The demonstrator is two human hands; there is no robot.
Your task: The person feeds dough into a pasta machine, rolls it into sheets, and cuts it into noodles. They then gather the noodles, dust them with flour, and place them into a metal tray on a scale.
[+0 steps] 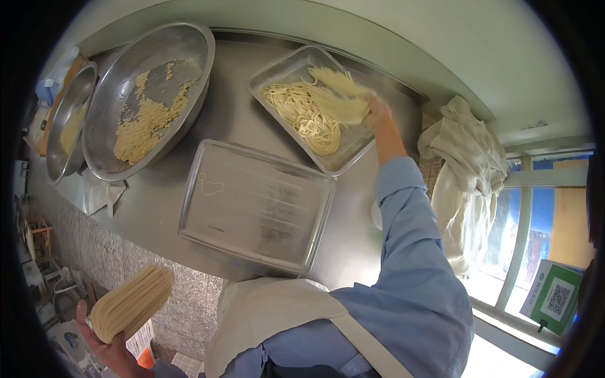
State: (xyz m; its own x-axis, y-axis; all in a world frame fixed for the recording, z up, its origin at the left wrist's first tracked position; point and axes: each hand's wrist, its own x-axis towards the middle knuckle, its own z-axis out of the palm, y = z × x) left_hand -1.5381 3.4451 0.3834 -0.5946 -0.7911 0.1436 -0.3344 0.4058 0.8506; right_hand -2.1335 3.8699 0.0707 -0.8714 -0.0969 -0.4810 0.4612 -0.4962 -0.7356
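My left hand (108, 353) is closed round the lower end of a thick sheaf of pale noodles (132, 302), held up beyond the table's near left edge. At the far right of the table, my right hand (382, 121) grips a second bunch of noodles (342, 103), smeared by motion. That bunch spreads leftward from the fingers over a metal tray (358, 137). Loose, curled noodles (299, 113) lie in this tray beneath it and to its left.
A shallow rectangular tray (255, 208) with one thin noodle strand lies nearer me. A large steel bowl (200, 88) of yellow dough crumbs stands at the far left, beside a smaller bowl (58, 165). White cloth (466, 170) hangs at the right, near a green card (554, 296).
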